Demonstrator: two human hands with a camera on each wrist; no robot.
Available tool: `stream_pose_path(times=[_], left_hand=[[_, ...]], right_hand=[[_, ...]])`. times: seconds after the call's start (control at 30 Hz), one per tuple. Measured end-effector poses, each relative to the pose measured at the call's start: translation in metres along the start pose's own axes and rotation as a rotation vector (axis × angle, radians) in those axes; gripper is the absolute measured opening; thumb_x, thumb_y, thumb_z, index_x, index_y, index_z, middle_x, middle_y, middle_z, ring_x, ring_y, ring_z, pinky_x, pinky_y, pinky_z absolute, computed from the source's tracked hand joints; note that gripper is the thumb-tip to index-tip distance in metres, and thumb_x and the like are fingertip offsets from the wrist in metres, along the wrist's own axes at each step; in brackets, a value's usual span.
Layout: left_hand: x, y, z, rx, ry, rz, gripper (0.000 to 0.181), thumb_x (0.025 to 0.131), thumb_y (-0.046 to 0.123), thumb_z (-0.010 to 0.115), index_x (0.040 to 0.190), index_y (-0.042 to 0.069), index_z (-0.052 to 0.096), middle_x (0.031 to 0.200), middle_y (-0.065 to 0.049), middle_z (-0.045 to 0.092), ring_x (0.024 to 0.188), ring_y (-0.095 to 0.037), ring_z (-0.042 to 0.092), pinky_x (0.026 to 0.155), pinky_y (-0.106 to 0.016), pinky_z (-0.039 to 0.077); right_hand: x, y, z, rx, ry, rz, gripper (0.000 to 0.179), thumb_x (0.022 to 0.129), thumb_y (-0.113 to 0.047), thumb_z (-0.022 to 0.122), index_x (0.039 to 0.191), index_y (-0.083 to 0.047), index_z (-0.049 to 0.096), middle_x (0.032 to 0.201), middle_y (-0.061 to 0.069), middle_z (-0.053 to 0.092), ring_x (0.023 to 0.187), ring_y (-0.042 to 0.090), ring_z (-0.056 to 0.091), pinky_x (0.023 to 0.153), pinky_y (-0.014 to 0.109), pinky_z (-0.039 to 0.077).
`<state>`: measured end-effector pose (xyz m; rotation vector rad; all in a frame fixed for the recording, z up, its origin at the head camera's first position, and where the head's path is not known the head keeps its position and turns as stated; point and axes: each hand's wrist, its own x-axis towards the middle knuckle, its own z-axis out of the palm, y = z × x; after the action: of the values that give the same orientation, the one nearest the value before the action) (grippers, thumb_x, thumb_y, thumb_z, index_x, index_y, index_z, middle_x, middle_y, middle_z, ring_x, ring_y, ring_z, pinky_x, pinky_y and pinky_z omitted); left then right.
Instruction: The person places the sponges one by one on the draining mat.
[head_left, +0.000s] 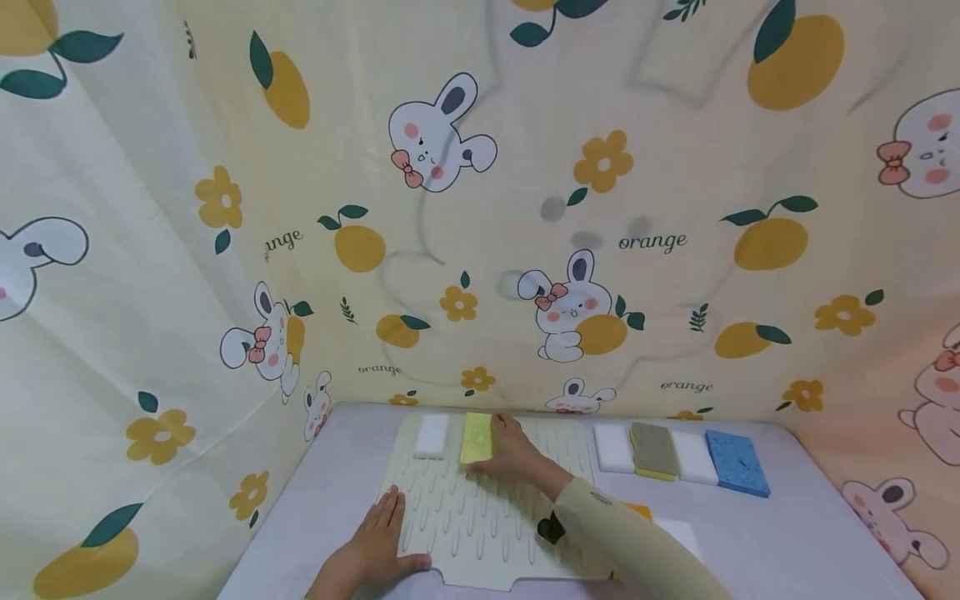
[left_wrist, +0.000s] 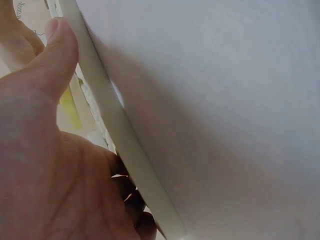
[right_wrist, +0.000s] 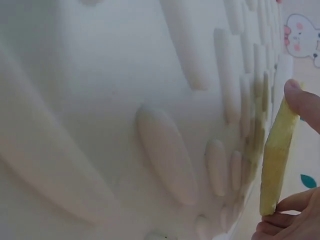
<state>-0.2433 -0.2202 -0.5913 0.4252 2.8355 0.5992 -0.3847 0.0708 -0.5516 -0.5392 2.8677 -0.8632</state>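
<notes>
Yellow, rectangular, pitted sponge [head_left: 476, 438], thin and straight-edged, is pinched by the right hand [head_left: 517, 454]; the left hand [head_left: 381, 537], fingers extended, touches a cream ridged board [head_left: 480, 573]

The sleeve [head_left: 637, 537] of the right arm hides part of the ridged board [head_left: 468, 521] and much of an orange piece [head_left: 641, 509], possibly a sponge, and a white pad [head_left: 681, 533] beside it. The black object [head_left: 551, 528] at the cuff is too indistinct to name. In the left wrist view, the board's edge hides some fingertips of the left hand [head_left: 378, 533], and the yellow sponge [head_left: 476, 440] is a mere strip. The right wrist view crops the right hand [head_left: 514, 450].
</notes>
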Motion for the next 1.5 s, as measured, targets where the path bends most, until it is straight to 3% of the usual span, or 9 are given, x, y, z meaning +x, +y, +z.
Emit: stream_pose_path(times=[0.37, 0.73, 1.03, 1.23, 1.5], left_hand=[[-0.003, 0.006, -0.004, 0.005, -0.024, -0.04, 0.137, 0.082, 0.088, 0.065, 0.164, -0.014, 0.021, 0.174, -0.035, 0.012, 0.162, -0.05, 0.012, 0.13, -0.067, 0.014], [-0.01, 0.028, -0.021, 0.032, -0.07, -0.082, 0.125, 0.088, 0.071, 0.076, 0.163, -0.015, 0.023, 0.173, -0.036, 0.015, 0.162, -0.051, 0.013, 0.131, -0.065, 0.015], [-0.012, 0.028, -0.018, 0.031, -0.076, -0.099, 0.132, 0.084, 0.08, 0.072, 0.163, -0.014, 0.022, 0.174, -0.034, 0.014, 0.162, -0.051, 0.013, 0.131, -0.065, 0.014], [-0.012, 0.031, -0.021, 0.065, -0.06, -0.118, 0.122, 0.088, 0.069, 0.077, 0.163, -0.013, 0.025, 0.174, -0.033, 0.017, 0.162, -0.048, 0.015, 0.131, -0.063, 0.017], [-0.011, 0.03, -0.02, 0.057, -0.062, -0.116, 0.122, 0.089, 0.068, 0.076, 0.163, -0.013, 0.024, 0.174, -0.033, 0.015, 0.163, -0.048, 0.014, 0.131, -0.063, 0.017]], right_hand=[[0.013, 0.0, 0.005, -0.014, -0.016, -0.028, 0.123, 0.084, -0.057, 0.09, 0.166, 0.008, 0.025, 0.171, 0.027, 0.028, 0.158, 0.042, 0.031, 0.127, 0.054, 0.036], [0.019, -0.003, 0.009, -0.011, -0.034, -0.025, 0.125, 0.082, -0.058, 0.091, 0.165, 0.009, 0.026, 0.17, 0.028, 0.029, 0.157, 0.043, 0.03, 0.127, 0.055, 0.036], [0.023, 0.003, 0.015, -0.004, -0.049, -0.019, 0.126, 0.082, -0.059, 0.09, 0.166, 0.008, 0.024, 0.172, 0.027, 0.027, 0.159, 0.043, 0.029, 0.127, 0.055, 0.035], [0.025, 0.002, 0.016, -0.019, -0.065, -0.009, 0.128, 0.082, -0.063, 0.088, 0.167, 0.007, 0.022, 0.173, 0.025, 0.026, 0.159, 0.041, 0.029, 0.128, 0.054, 0.034], [0.022, -0.002, 0.012, -0.007, -0.065, 0.0, 0.129, 0.081, -0.061, 0.09, 0.167, 0.006, 0.021, 0.172, 0.027, 0.025, 0.159, 0.043, 0.029, 0.127, 0.055, 0.035]])
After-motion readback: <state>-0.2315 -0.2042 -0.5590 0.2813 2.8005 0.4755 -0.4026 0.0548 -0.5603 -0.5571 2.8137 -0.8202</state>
